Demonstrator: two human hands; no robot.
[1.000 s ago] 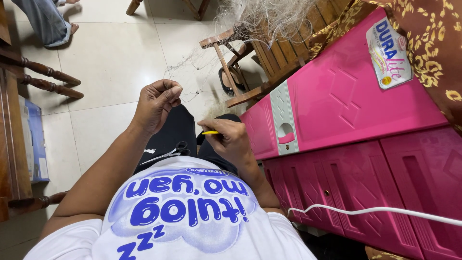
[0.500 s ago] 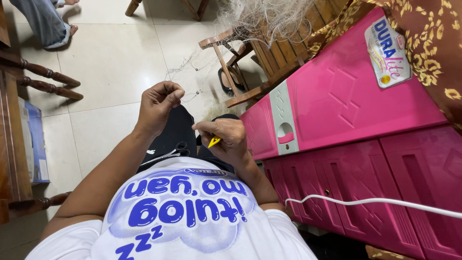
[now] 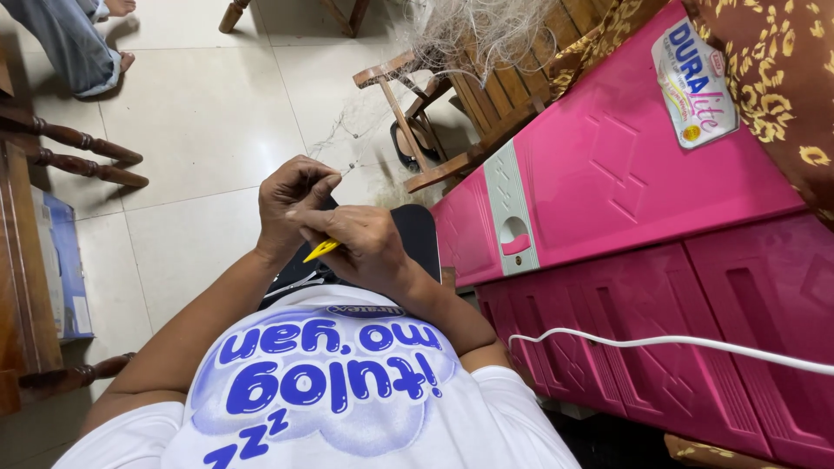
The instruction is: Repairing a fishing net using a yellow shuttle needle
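My left hand (image 3: 291,195) is raised in front of me, its fingers pinched on thin pale net line (image 3: 346,167) that runs off toward the wooden chair. Just below and touching it, my right hand (image 3: 365,247) is closed on a small yellow netting needle (image 3: 320,251), whose tip sticks out to the left under the left hand. Both hands hover above my lap in black shorts (image 3: 419,233). My white shirt (image 3: 347,408) with blue print fills the bottom of the view.
A pink plastic cabinet (image 3: 608,174) stands close on the right, with a white cable (image 3: 660,343) across its front. A wooden chair (image 3: 434,95) carries a heap of pale netting (image 3: 478,30). Dark wooden furniture (image 3: 26,260) lines the left; another person's legs (image 3: 61,43) are at top left.
My right hand with the yellow needle has moved up and left, closing the gap until it meets the left hand. The left hand has stayed nearly in place.
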